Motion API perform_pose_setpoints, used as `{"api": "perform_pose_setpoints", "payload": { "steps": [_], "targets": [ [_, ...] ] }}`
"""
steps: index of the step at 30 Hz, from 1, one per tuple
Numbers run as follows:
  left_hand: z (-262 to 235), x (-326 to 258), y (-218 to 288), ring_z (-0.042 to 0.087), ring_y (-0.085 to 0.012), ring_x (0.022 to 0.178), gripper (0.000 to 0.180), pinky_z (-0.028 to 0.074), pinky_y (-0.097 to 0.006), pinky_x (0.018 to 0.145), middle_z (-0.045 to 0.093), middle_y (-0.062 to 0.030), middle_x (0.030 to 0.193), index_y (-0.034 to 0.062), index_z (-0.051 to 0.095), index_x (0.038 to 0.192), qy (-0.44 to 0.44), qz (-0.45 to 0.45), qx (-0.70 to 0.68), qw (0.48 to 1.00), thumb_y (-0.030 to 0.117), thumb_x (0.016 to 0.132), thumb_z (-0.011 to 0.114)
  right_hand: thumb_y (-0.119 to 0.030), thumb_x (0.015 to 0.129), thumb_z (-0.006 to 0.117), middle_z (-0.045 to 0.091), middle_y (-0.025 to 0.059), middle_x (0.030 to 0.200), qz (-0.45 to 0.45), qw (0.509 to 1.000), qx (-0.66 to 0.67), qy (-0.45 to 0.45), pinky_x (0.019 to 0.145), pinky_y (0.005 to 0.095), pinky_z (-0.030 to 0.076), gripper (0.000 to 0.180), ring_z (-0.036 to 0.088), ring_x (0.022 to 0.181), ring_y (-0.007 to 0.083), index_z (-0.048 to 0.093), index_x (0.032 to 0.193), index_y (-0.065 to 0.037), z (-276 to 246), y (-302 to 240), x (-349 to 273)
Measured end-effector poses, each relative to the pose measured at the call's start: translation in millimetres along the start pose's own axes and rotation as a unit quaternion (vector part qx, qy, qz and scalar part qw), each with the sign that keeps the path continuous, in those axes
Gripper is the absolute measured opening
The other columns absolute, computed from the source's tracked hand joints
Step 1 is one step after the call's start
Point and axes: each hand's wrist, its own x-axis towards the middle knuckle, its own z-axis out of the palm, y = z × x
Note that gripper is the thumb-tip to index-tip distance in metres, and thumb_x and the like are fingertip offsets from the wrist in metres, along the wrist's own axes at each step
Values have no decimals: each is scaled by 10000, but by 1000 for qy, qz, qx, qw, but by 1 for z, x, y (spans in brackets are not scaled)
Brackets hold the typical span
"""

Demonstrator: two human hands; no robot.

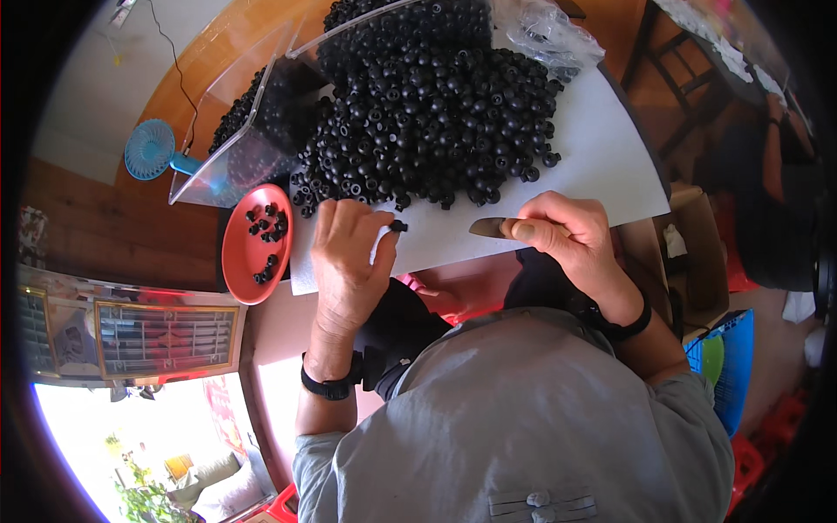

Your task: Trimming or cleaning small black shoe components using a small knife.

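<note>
My left hand [349, 257] pinches one small black rubber part [398, 226] at its fingertips, just above the near edge of a white board [602, 166]. My right hand [558, 234] grips a small knife [486, 227], whose blade points left toward that part, a short gap away. A big heap of the same black round parts [427, 105] covers the board beyond both hands. To the left of my left hand lies a red oval tray [240, 261] holding several black parts.
A clear plastic bin [235, 148] with more black parts stands at the far left of the heap. A blue hand fan [153, 150] lies on the round wooden table [218, 52]. A cardboard box [689, 253] and crumpled clear plastic [549, 35] sit to the right.
</note>
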Motion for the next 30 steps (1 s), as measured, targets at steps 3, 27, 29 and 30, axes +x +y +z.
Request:
{"api": "perform_pose_setpoints", "payload": {
  "steps": [3,27,29,30],
  "targets": [
    [9,-7,2,572,-283,828,235,489,-394,702,602,-85,883,35,703,949,-7,-21,-25,999,-38,726,721,-157,950,721,700,51,777,22,1000,-15,-15,610,228,447,211,560,673,73,677,867,32,-3,-9,1],
    [29,-5,21,548,-321,923,198,497,-412,752,571,-125,930,-13,667,982,17,-56,61,996,-23,785,666,-175,940,745,602,15,663,0,1000,-21,21,542,240,387,238,486,599,58,663,824,16,5,-7,0],
    [26,-7,19,555,-304,919,185,499,-392,758,579,-123,921,-13,671,983,39,-59,-1,997,-31,799,667,-167,940,743,596,16,653,8,1000,-19,23,538,241,386,237,484,593,59,660,820,19,7,-12,2],
    [24,-9,21,567,-237,862,177,486,-341,719,603,-97,932,-27,685,1018,37,-94,-98,990,-30,843,658,-159,940,741,590,16,643,18,999,-17,26,534,242,384,235,481,587,61,658,815,22,8,-14,3]
  ]
}}
